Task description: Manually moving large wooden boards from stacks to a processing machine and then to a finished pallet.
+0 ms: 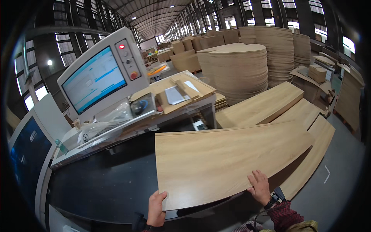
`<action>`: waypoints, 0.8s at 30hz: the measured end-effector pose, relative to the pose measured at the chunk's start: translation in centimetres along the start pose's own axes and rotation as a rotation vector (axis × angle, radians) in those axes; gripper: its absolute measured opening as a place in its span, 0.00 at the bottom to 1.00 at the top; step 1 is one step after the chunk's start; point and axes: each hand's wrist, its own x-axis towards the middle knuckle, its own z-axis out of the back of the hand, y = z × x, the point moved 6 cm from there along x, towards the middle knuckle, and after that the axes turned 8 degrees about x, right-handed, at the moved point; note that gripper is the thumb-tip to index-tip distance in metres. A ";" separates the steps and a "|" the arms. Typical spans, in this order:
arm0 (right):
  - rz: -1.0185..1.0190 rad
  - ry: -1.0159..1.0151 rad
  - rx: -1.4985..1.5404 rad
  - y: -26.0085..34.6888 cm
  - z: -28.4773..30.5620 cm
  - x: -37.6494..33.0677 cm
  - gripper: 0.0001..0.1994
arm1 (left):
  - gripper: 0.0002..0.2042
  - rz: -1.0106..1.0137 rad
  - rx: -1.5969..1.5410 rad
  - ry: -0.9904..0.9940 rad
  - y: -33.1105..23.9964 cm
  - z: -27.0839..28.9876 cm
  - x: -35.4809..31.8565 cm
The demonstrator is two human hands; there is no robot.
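A wide wood-grain board (228,162) lies in front of me, partly over a black machine bed (104,181). At the board's near left corner, my left hand (156,208) is closed round the edge, thumb on top. My right hand (261,187) rests on the near edge further right, fingers spread over the top face and thumb at the rim; its underside is hidden. A dark band wraps my right wrist.
A control console (96,73) with a lit screen stands at the left behind the bed. Stacked wood-grain boards (266,102) lie beyond the held board at the right. Tall stacks of brown sheets (239,69) rise behind. Paper and tools lie on a side table (154,91).
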 end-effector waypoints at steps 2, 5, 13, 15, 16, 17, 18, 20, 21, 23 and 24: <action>0.078 0.083 0.017 5.1 -1.8 0.3 0.28 | 0.15 0.022 0.037 -0.034 -1.2 5.9 -1.3; 0.161 0.141 0.042 12.0 -3.3 1.4 0.29 | 0.11 -0.073 0.115 -0.077 -5.5 12.2 -3.9; 0.542 0.416 0.208 26.5 -5.7 6.7 0.34 | 0.12 -0.380 0.523 -0.248 -15.2 23.8 -8.9; 0.595 0.462 0.178 28.7 -6.8 6.9 0.34 | 0.13 -0.144 0.194 -0.156 -13.4 27.1 -8.0; 0.631 0.513 0.177 29.8 -8.0 6.7 0.34 | 0.13 -0.114 0.170 -0.204 -12.4 28.9 -7.9; 0.665 0.559 0.172 31.0 -9.0 6.8 0.33 | 0.14 -0.088 0.146 -0.246 -11.0 30.8 -7.6; 0.665 0.624 0.202 32.5 -10.0 6.8 0.37 | 0.13 -0.067 0.162 -0.235 -9.5 32.5 -7.1; 0.726 0.709 0.204 34.4 -13.2 6.5 0.36 | 0.14 0.037 0.282 -0.341 -5.8 36.4 -6.5; 0.790 0.794 0.175 35.1 -15.0 6.2 0.35 | 0.13 -0.204 0.571 -0.397 -5.6 36.6 -5.9; 0.863 0.826 0.213 36.9 -18.1 6.0 0.34 | 0.16 -0.526 1.424 -0.484 -3.6 36.5 -3.9; 0.894 0.753 0.215 37.7 -17.9 5.9 0.32 | 0.19 -0.538 1.548 -0.471 -3.1 33.8 -3.1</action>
